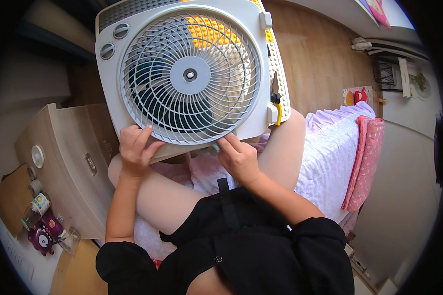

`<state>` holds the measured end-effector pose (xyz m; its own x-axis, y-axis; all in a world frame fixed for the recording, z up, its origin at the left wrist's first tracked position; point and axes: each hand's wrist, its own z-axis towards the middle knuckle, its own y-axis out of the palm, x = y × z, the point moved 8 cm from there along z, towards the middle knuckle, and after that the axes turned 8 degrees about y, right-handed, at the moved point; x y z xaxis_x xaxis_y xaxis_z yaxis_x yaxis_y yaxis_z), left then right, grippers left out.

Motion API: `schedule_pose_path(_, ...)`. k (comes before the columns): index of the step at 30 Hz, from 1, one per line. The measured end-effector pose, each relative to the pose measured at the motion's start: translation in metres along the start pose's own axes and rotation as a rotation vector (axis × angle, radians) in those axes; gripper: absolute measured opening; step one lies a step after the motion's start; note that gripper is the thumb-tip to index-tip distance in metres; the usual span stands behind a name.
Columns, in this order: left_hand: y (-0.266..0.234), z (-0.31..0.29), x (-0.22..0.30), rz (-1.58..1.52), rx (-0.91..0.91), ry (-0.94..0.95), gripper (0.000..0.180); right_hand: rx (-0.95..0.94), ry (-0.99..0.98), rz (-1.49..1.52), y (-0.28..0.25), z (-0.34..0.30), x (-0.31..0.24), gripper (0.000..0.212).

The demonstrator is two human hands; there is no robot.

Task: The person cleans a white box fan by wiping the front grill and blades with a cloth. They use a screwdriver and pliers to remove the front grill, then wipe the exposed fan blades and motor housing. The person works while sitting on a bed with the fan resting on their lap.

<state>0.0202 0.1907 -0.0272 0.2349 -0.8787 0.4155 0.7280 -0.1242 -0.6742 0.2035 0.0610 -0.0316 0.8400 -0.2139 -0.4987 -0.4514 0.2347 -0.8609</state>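
Note:
A white square box fan (112, 83) lies flat before me with its round grey front grille (190, 75) facing up. Studded grey, yellow and white surface shows through the grille wires. My left hand (137, 149) grips the grille's near rim at the left, its thumb and fingers on the edge. At the near rim further right, my right hand (238, 156) pinches the edge with curled fingers; its fingertips are partly hidden. Needle-nose pliers (276, 101) with yellow and black handles lie by the fan's right side.
The fan rests on a studded building-brick board (279, 64) over my legs. A wooden cabinet (74, 152) stands left, with a purple one-eyed figure (44, 236) near it. Right are a bed with a pale cover (325, 152) and a rolled pink blanket (364, 162).

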Motion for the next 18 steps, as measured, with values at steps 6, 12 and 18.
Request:
schedule_pose_path(6, -0.031, -0.013, -0.016, -0.152, 0.279, -0.472, 0.004, -0.041, -0.008, 0.030, 0.003, 0.002, 0.002, 0.039)
schedule_pose_path(12, 0.040, -0.073, 0.044, -1.188, 0.121, -1.446, 0.023, -0.075, -0.003, 0.080, 0.007, 0.002, 0.005, 0.041)
schedule_pose_path(18, 0.088, -0.061, 0.075, -1.535, 0.185, -1.681, 0.034, -0.115, -0.008, 0.097, 0.009, 0.003, 0.008, 0.039)
